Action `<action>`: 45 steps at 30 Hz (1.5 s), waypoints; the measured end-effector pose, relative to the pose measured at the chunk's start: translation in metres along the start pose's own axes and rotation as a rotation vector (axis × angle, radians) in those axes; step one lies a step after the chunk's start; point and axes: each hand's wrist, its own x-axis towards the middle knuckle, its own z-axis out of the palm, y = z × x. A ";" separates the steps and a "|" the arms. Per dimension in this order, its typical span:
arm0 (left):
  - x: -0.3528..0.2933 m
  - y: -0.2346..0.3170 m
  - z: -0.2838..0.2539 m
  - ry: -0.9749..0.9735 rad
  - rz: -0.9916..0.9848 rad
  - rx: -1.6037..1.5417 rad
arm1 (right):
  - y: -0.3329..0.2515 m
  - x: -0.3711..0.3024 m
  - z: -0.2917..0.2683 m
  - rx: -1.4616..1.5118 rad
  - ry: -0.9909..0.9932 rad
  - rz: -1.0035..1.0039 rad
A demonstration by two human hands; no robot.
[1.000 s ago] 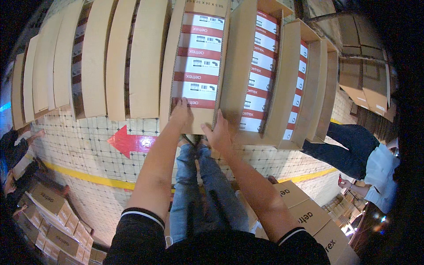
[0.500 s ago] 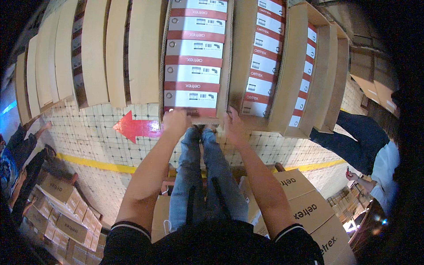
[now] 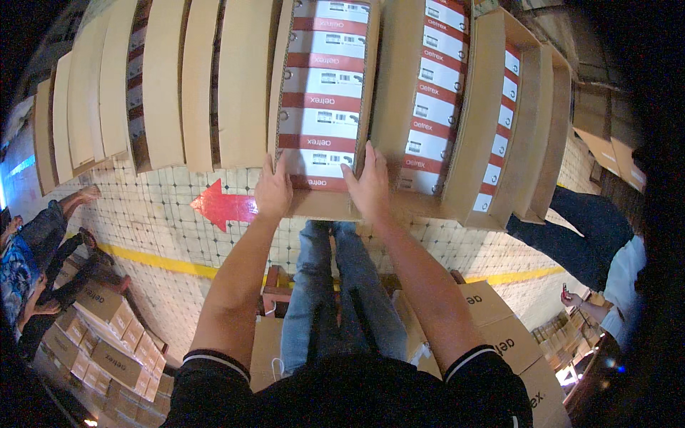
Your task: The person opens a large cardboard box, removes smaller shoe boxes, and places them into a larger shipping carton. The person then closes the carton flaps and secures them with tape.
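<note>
Several white-and-red boxes (image 3: 319, 125) are packed in a straight row inside a long, narrow, open-topped carton (image 3: 325, 207) of tan corrugated cardboard, its fluted cut edges exposed. The carton is set straight ahead, its near end between the two hands. At its left near corner, the wall is met by the left hand (image 3: 273, 192), whose fingers are pointed forward; whether anything is pinched cannot be told. At the opposite wall, the right hand (image 3: 371, 187) is laid with the thumb spread inward toward the boxes and the fingers held close together; how firmly the edge is gripped cannot be told. A similar carton (image 3: 396, 107) is placed just beside on the right, and a glossy red arrow (image 3: 225, 205) is marked on the pale, square-tiled floor (image 3: 171, 221).
</note>
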 end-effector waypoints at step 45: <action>0.002 -0.041 0.019 0.094 -0.026 -0.107 | 0.038 0.054 0.009 0.029 0.128 0.276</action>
